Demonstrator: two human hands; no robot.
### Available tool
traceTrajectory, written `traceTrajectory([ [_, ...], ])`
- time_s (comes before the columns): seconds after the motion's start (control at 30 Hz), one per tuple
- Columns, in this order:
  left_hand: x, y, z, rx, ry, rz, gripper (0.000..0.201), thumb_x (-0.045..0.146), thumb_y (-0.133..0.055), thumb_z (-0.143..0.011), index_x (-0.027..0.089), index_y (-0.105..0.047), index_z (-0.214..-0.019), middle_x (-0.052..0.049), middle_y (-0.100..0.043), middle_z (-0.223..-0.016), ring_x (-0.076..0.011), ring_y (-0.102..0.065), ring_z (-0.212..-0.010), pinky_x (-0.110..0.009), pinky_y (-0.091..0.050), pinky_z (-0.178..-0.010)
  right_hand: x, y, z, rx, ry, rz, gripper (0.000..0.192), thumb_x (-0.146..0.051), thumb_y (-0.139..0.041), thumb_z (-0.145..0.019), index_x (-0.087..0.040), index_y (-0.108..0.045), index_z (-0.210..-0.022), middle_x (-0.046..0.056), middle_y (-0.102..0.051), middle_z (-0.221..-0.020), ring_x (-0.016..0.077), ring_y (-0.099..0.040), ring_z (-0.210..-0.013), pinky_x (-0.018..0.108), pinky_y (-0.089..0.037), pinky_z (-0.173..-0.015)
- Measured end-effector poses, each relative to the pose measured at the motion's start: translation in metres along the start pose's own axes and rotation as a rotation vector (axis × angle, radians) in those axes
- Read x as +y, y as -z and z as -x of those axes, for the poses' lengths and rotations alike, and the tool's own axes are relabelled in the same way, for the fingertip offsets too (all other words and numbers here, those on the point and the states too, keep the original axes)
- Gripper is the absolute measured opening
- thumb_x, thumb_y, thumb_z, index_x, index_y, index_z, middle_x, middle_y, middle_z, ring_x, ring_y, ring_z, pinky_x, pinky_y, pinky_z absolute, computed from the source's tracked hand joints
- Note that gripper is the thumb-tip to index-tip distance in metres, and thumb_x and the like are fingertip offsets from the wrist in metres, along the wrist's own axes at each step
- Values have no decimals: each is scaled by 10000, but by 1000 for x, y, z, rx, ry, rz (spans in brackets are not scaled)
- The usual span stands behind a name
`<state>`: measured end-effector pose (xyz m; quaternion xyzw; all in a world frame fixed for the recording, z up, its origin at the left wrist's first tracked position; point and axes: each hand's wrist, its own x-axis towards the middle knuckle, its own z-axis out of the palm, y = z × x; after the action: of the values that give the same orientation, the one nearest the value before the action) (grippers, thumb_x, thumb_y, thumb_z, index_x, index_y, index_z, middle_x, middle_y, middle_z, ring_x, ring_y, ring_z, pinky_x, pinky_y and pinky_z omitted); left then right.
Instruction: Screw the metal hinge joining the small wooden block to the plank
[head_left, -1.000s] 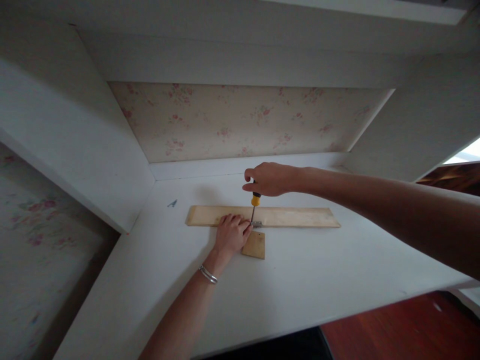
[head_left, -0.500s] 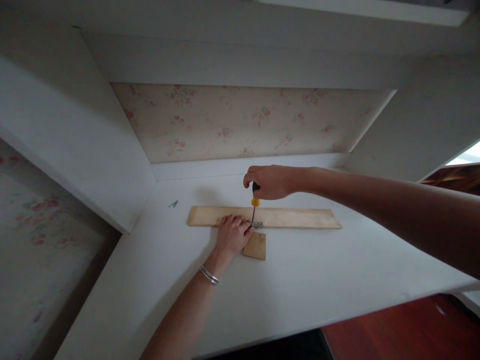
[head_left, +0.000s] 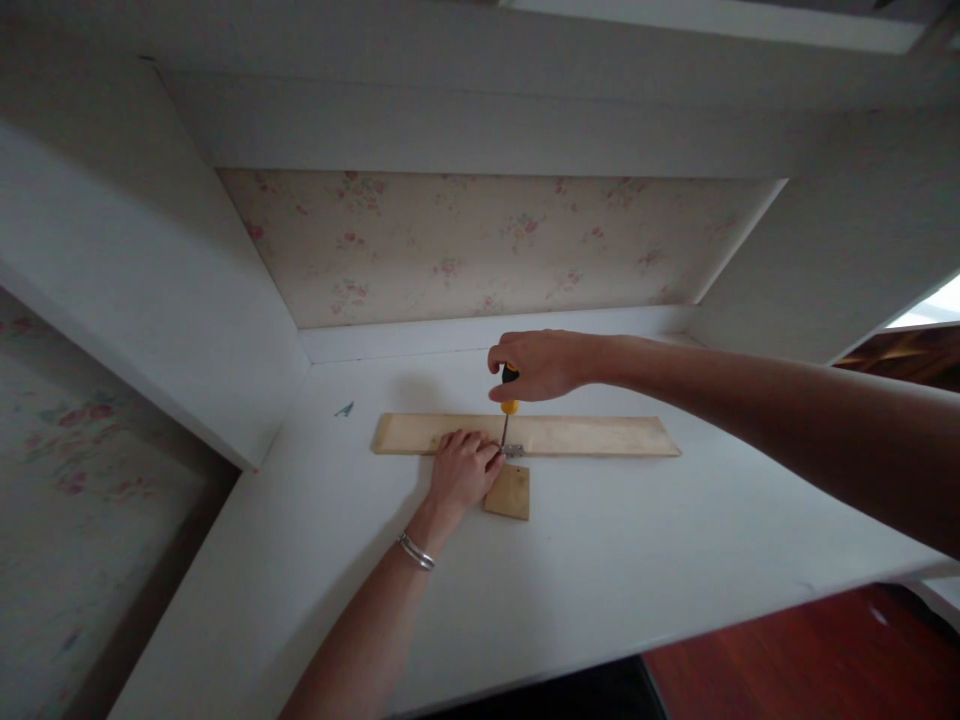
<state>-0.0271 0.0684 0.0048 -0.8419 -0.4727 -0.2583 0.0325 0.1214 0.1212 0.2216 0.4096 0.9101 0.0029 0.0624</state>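
R hand [head_left: 536, 364] fingers clamped on yellow-black-handled screwdriver [head_left: 508, 405]; keep shaft upright, push down on small metal hinge [head_left: 513, 451]. L hand [head_left: 463, 468] fingers together, flat, pinning long pale wood strip [head_left: 585, 436] and small wood square [head_left: 510, 493].

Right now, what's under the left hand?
The left hand lies on the long plank and the small wood piece, beside a metal bracket at the screwdriver tip. The wood directly beneath the palm is hidden.

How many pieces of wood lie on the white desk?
2. The long wooden strip lies crosswise under the screwdriver; the small wooden block sits just in front of it, beside the left hand. Hands may hide more.
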Motion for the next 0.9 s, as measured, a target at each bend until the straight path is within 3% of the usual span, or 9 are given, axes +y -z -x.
traceTrajectory([
  [0.1,0,1,0,5,2,1,188,350,-555,-898,252,-683,-996,-55,-642,-1031,-247,-508,-998,-430,-370,-886,-1,0,-1,-14,-60,69,327,-401,-429,-883,-167,-652,-936,114,-663,-869,245,-604,-782,313,-374,-614],
  [0.23,0,1,0,10,-1,11,180,345,-566,-891,255,-683,-995,-55,-640,-1039,-244,-512,-989,-426,-371,-881,4,1,0,-21,90,11,241,-193,-544,-752,-186,-635,-975,96,-631,-1042,202,-599,-826,274,-388,-633],
  [0.33,0,0,0,16,-1,15,171,340,-571,-888,254,-684,-983,-57,-641,-1028,-243,-514,-987,-419,-374,-873,5,1,1,-8,59,-7,283,-298,-594,-747,-194,-622,-1008,92,-632,-1029,215,-598,-825,278,-391,-618],
  [0.43,0,0,0,17,-4,14,180,339,-565,-891,251,-683,-995,-58,-642,-1021,-246,-512,-988,-418,-372,-875,4,0,1,4,-32,62,288,-410,-504,-833,-180,-641,-937,101,-657,-913,243,-598,-798,308,-383,-609],
  [0.53,0,0,0,8,-3,8,187,339,-559,-893,250,-682,-1002,-57,-642,-1024,-248,-510,-985,-425,-367,-879,3,1,3,-6,32,68,190,-245,-483,-827,-184,-640,-915,93,-648,-965,213,-597,-806,293,-383,-627],
  [0.6,0,0,0,3,1,5,188,339,-551,-898,253,-681,-1002,-56,-640,-1029,-249,-509,-988,-428,-367,-879,4,2,4,-11,94,22,241,-190,-535,-769,-198,-622,-993,83,-626,-1054,192,-595,-818,272,-388,-632],
  [0.7,0,1,0,-1,6,9,188,339,-541,-903,261,-681,-1001,-52,-636,-1045,-248,-507,-998,-429,-370,-879,3,4,4,-5,40,23,297,-353,-577,-784,-194,-616,-1032,98,-633,-1034,215,-600,-800,281,-385,-598],
  [0.8,0,2,1,0,3,17,189,336,-546,-900,262,-682,-1009,-55,-636,-1054,-245,-508,-997,-428,-372,-883,1,5,2,-30,-76,103,430,-533,-453,-856,-158,-655,-911,124,-659,-865,252,-603,-765,310,-372,-582],
  [0.9,0,2,1,3,-1,17,196,340,-555,-895,262,-678,-1026,-58,-636,-1049,-243,-507,-1000,-422,-376,-884,0,6,2,-41,-3,129,236,-328,-490,-860,-156,-651,-880,115,-658,-883,226,-597,-784,297,-371,-608],
])
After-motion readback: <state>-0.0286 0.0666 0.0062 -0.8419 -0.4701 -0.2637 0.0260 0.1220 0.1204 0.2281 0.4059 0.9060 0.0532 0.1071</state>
